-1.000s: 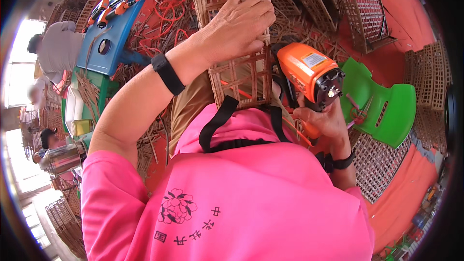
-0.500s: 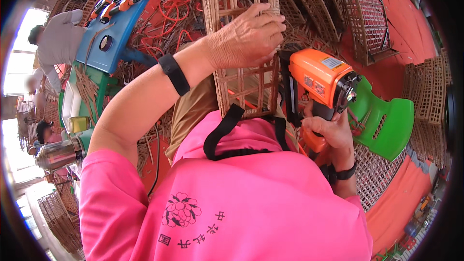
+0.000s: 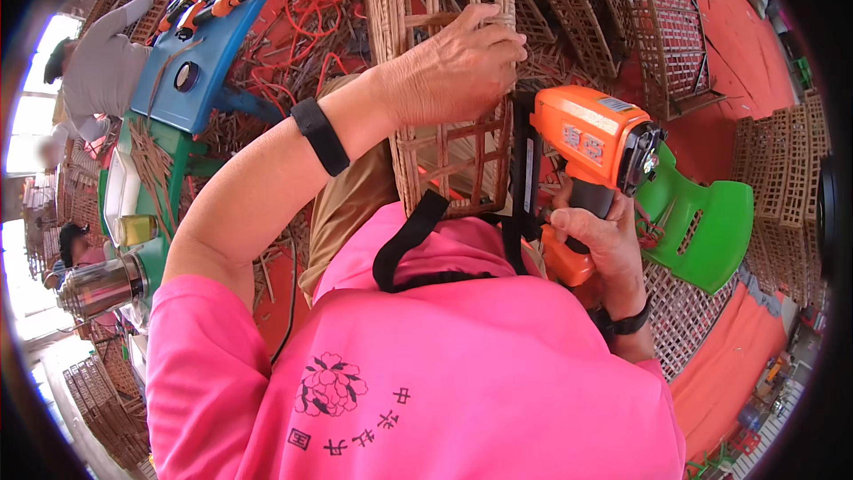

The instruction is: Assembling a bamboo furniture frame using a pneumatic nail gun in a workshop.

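Observation:
A long woven rattan basket [image 3: 384, 13] with an open lattice rests against my lap and stretches away from me. My left hand [image 3: 458, 67] lies over its right edge, fingers curled round the lattice strips; the fingertips are partly hidden. In my right hand [image 3: 600, 236] is an orange and black nail gun [image 3: 582, 129], gripped by its handle. The gun's nose sits at the basket's right edge, just below my left fingers. Whether the tip touches the rattan I cannot tell.
On the left, a blue table [image 3: 164, 93] carries several orange and black tools [image 3: 209, 13]. Red hose [image 3: 320, 9] coils over rattan scraps. A green plastic chair [image 3: 706, 236] stands at right, lattice panels [image 3: 569, 4] beyond. A person in grey [image 3: 107, 67] is at far left.
The nail gun has turned slightly in my right hand, its nose staying by the basket's right edge. My left hand keeps its hold almost unmoved.

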Available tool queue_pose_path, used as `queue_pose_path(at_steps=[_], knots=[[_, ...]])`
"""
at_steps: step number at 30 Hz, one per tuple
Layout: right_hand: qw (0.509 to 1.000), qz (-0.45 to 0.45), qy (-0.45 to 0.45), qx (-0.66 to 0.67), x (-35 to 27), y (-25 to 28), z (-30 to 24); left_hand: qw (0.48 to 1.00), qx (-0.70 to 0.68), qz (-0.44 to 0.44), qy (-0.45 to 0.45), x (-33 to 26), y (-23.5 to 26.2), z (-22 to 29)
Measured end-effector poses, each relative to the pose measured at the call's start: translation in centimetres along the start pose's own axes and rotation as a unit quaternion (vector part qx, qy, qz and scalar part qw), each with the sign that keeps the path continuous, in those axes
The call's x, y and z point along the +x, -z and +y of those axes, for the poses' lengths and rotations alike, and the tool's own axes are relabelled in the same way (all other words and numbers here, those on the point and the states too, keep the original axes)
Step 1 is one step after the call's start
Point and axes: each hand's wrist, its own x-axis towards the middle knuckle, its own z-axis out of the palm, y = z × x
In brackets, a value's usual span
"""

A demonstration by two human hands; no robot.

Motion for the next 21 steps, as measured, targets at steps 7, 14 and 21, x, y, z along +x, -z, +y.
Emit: queue_pose_path(at_steps=[7,14,21], knots=[[0.999,0.029,0.014,0.003,-0.2,-0.6,0.3,0.979,0.045,0.182,0.083,-0.5,3.6,-2.5],[0.998,0.049,0.026,-0.021,0.0,-1.4,0.8,0.85,-0.062,0.272,0.447,-2.0,1.8,-5.0],[0.996,0.047,0.001,-0.077,-0.2,-1.7,0.6,0.794,-0.225,0.293,0.483,-2.0,1.1,-4.8]])
